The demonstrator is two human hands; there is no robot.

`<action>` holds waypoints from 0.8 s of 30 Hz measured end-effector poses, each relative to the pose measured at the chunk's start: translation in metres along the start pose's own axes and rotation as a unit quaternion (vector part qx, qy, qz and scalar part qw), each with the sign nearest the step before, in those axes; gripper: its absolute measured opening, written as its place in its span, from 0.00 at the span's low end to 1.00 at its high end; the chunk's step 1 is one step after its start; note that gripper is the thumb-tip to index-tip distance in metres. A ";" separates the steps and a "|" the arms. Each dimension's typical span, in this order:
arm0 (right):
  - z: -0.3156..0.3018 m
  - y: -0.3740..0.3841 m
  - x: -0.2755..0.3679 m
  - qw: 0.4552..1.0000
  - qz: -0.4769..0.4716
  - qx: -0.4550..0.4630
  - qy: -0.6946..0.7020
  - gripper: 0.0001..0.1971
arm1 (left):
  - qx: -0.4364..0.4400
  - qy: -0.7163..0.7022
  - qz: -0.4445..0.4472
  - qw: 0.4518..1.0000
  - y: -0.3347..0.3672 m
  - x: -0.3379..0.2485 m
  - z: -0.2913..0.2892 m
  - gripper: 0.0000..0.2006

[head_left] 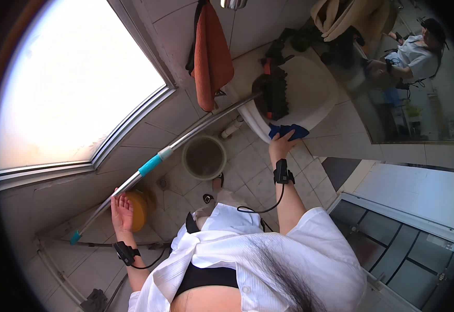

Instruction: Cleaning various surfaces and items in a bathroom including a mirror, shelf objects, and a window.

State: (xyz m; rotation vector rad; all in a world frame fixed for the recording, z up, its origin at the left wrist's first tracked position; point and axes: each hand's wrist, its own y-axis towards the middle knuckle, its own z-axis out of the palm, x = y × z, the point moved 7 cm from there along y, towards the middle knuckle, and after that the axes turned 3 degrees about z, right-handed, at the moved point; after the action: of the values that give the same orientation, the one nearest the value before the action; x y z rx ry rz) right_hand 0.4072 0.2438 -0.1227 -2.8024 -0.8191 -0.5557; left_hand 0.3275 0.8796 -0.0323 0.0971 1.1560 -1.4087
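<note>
My right hand (283, 144) presses a folded dark blue cloth (292, 131) against the front rim of a white washbasin (318, 106). Palm turned up and fingers loosely spread, my left hand (122, 212) is beside the lower part of a mop's metal pole (193, 130); its fingertips overlap the pole, and I cannot tell whether they touch. The pole has teal sections and slants up to the basin. There, the dark, shaggy mop head (276, 91) with red edges lies inside the bowl.
An orange towel (212, 62) hangs on the wall by the bright window (76, 78). Under the pole stand a round bucket (204, 157) and a yellow bucket (136, 210). A mirror (424, 114) is at the right, above a tiled ledge. A cabinet with dark panels (403, 255) stands lower right.
</note>
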 end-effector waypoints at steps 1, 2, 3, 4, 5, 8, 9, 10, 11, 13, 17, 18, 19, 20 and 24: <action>0.003 -0.018 0.005 1.000 -0.013 0.000 0.024 0.36 | 0.012 0.004 -0.005 1.000 0.000 0.008 0.004 0.23; 0.001 -0.033 0.011 1.000 -0.005 -0.008 0.028 0.36 | 0.017 0.012 -0.020 1.000 -0.004 0.020 0.010 0.23; 0.001 -0.050 0.020 0.998 -0.006 0.042 0.046 0.36 | 0.019 0.020 -0.034 0.999 -0.009 0.031 0.011 0.22; 0.003 -0.059 0.024 0.994 -0.006 0.092 0.065 0.37 | 0.029 0.024 -0.038 0.999 -0.013 0.042 0.011 0.22; 0.000 -0.058 0.022 0.994 0.001 0.084 0.068 0.37 | 0.033 0.023 -0.069 0.997 -0.017 0.059 0.009 0.22; -0.007 -0.039 0.017 0.997 -0.023 0.043 0.067 0.36 | 0.028 0.032 -0.118 0.992 -0.033 0.099 0.007 0.21; -0.002 -0.023 0.008 0.997 -0.017 0.038 0.071 0.36 | 0.016 0.041 -0.136 0.990 -0.038 0.109 0.009 0.21; -0.001 -0.001 -0.004 0.997 -0.019 0.019 0.078 0.36 | 0.023 0.045 -0.137 0.989 -0.042 0.117 0.015 0.21; -0.006 0.020 -0.011 0.996 -0.022 0.003 0.086 0.35 | 0.016 0.048 -0.147 0.988 -0.048 0.126 0.018 0.20; -0.013 0.061 -0.023 0.996 -0.012 0.012 0.090 0.34 | 0.008 0.052 -0.152 0.987 -0.055 0.140 0.025 0.20; -0.021 0.159 -0.046 0.999 -0.029 -0.032 0.009 0.33 | 0.005 0.085 -0.159 0.984 -0.062 0.172 0.044 0.19; -0.025 0.180 -0.045 0.999 -0.027 -0.039 0.011 0.33 | -0.016 0.083 -0.157 0.984 -0.064 0.181 0.049 0.19; -0.027 0.202 -0.044 0.999 -0.031 -0.036 0.014 0.33 | -0.038 0.080 -0.155 0.984 -0.065 0.191 0.055 0.20; -0.027 0.225 -0.045 1.000 -0.018 -0.025 0.001 0.33 | -0.038 0.082 -0.155 0.984 -0.065 0.201 0.064 0.20; -0.024 0.313 -0.042 0.985 -0.117 -0.106 -0.069 0.33 | -0.045 0.086 -0.165 0.981 -0.073 0.248 0.119 0.20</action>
State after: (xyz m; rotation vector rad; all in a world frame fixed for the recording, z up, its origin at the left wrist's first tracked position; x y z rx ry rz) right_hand 0.5385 -0.0445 -0.1358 -2.9836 -1.1955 -0.5150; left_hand 0.2747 0.6073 -0.0976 -0.0407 1.4260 -1.6610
